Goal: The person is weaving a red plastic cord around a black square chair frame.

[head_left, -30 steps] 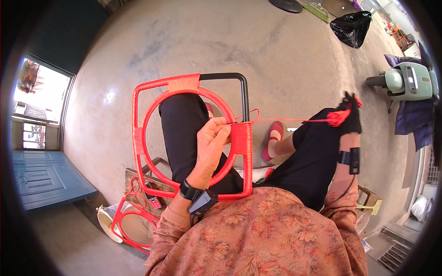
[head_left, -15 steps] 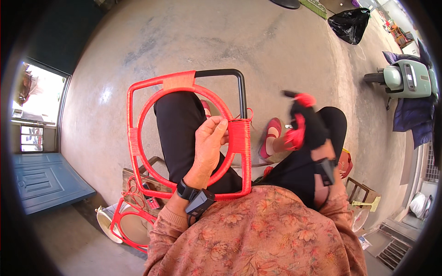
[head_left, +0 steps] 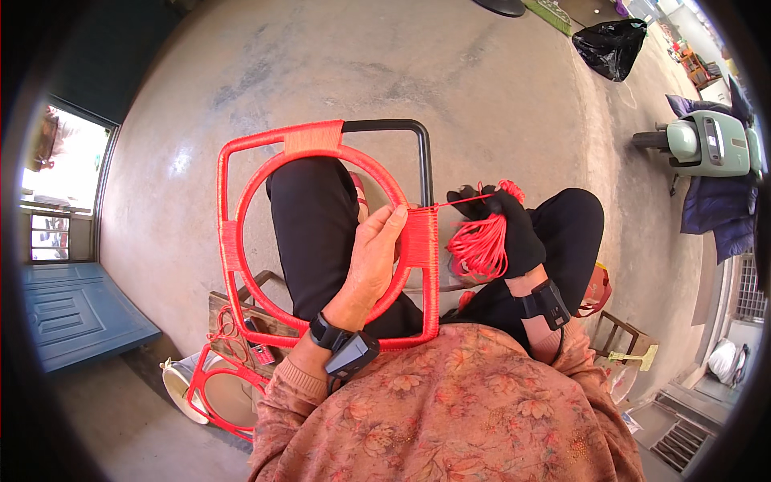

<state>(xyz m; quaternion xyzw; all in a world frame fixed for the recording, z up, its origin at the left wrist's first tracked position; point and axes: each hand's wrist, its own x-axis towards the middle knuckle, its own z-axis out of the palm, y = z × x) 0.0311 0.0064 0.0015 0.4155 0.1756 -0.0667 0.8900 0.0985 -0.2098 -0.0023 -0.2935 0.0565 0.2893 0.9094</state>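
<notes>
Across my left thigh lies a square frame [head_left: 224, 185] with a ring inside it, mostly wrapped in red cord; its far right corner is bare black tube [head_left: 424, 153]. My left hand [head_left: 371, 255] is closed on the frame's right side, thumb at the wrapped band [head_left: 419, 238] where ring and bar meet. In a black glove, my right hand [head_left: 514, 233] is closed round a hank of red cord [head_left: 482, 247], right of the frame. A taut strand [head_left: 462, 200] runs from the band's far end to the gloved fingers.
At lower left stand a second red frame [head_left: 201, 381], a white bucket [head_left: 178, 394] and a wooden stool [head_left: 229, 317]. A blue door panel [head_left: 80, 309] is at the left. A green scooter [head_left: 707, 143] and a black plastic bag [head_left: 609, 48] are at far right.
My right hand has swung left toward the frame with the cord hank, and the strand now stretches tight. My left hand keeps its hold, its thumb slightly further right.
</notes>
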